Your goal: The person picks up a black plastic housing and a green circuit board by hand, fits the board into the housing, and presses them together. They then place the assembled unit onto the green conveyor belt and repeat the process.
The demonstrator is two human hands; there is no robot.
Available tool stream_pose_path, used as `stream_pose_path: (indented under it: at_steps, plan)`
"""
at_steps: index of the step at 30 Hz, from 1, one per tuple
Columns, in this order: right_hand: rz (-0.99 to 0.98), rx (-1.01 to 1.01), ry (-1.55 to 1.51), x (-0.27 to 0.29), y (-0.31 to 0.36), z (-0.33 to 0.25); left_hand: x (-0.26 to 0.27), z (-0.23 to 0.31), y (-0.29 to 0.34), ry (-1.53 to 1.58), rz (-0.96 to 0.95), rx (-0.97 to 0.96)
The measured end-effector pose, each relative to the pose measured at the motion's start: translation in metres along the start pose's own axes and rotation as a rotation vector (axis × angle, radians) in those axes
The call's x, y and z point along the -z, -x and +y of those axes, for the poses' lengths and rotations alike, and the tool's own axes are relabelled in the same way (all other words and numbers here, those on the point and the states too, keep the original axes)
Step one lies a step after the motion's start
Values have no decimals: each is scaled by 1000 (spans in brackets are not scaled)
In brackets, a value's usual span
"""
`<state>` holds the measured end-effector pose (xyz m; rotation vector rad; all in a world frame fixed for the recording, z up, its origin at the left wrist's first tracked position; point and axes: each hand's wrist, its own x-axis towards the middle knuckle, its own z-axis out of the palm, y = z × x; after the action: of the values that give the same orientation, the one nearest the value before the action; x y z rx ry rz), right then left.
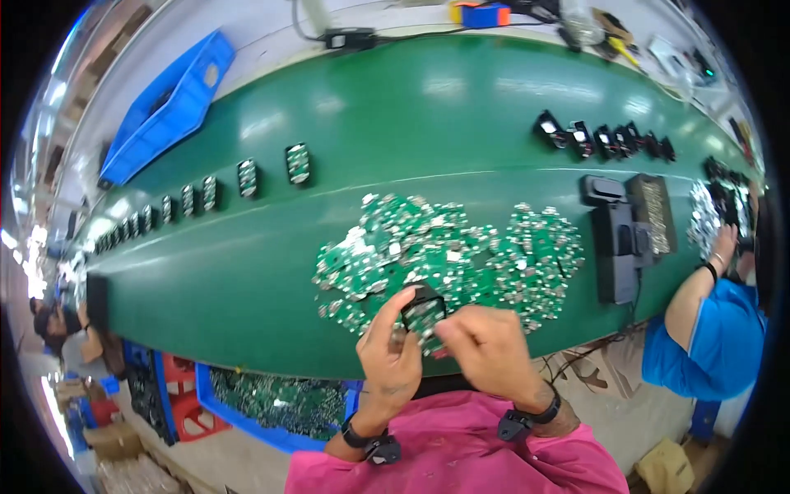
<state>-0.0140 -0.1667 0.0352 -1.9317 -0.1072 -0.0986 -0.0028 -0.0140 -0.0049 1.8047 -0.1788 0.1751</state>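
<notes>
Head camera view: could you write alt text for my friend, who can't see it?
A person's left hand holds a black case with a green circuit board in it, the right hand at its edge, over a green table heaped with loose circuit boards. Similar cases line up at left; a co-worker in blue is at right.

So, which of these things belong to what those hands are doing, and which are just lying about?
Seems part of the job:
- black case holding a green board, in the left hand, right hand at it
- heap of green boards
- row of similar cases, left

Probably just lying about:
- blue bin, back left
- blue-and-orange object, back
- cardboard box, lower left
</notes>
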Motion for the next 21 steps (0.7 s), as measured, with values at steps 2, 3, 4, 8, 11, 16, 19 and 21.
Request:
stream_pose_path:
  at_steps: [2, 3, 4, 8, 11, 16, 19, 21]
  plan:
    - [1, 1, 12, 1, -3, 1, -5, 2, -3, 100, 43, 53]
    - [27, -3, 44, 0, -5, 1, -3, 2, -4, 223, 65, 93]
    - [22, -3, 40, -2, -6, 2, -2, 3, -4, 219, 70, 95]
    - [34, 52, 51, -7, -7, 8, 3, 3, -8, 2, -76, 77]
    - [47, 75, 93, -9, -7, 11, 2, 3, -8, -1, -55, 51]
    - [118, 147, 167, -13, -7, 16, 10, 5, -6, 267, -195, 193]
    - [165, 209, 223, -15, -8, 19, 10, 2, -9, 368, -211, 149]
    - [198, 252, 292, -19, -7, 21, 4, 6, -10, 365, -173, 222]
